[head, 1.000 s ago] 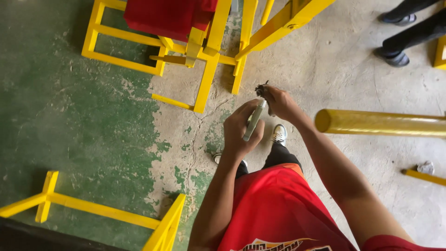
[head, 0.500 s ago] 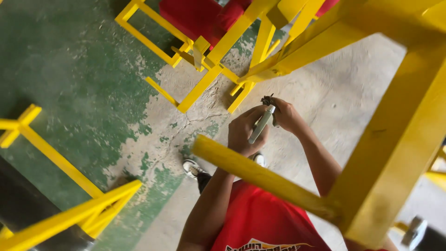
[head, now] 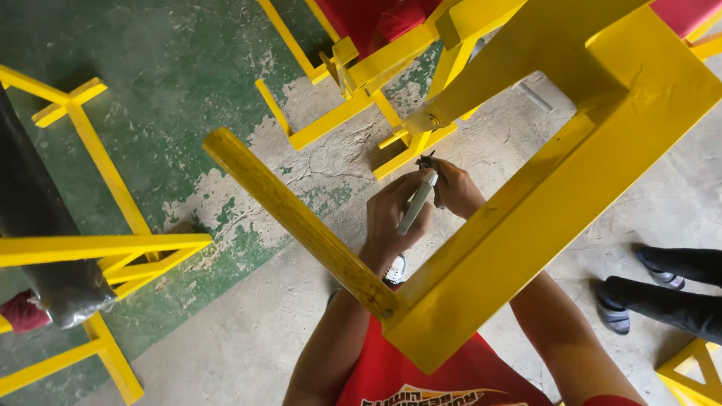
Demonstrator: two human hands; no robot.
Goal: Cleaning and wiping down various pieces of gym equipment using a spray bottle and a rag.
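yellow frame (head: 526, 225) now nearer, left hand (head: 391, 218) unchanged

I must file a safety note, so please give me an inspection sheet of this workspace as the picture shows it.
Surface: concrete floor, cracked, with worn green paint.
Job's things: pale slim tool in the left hand; small dark part at the right hand.
Clutter: grey cylinder on the floor.
Grippers: both hands closed, held together in front of the body.
Cables: nothing seen.
Surroundings: yellow metal frames close overhead and around; red pads; a black padded roll; another person's feet at right.
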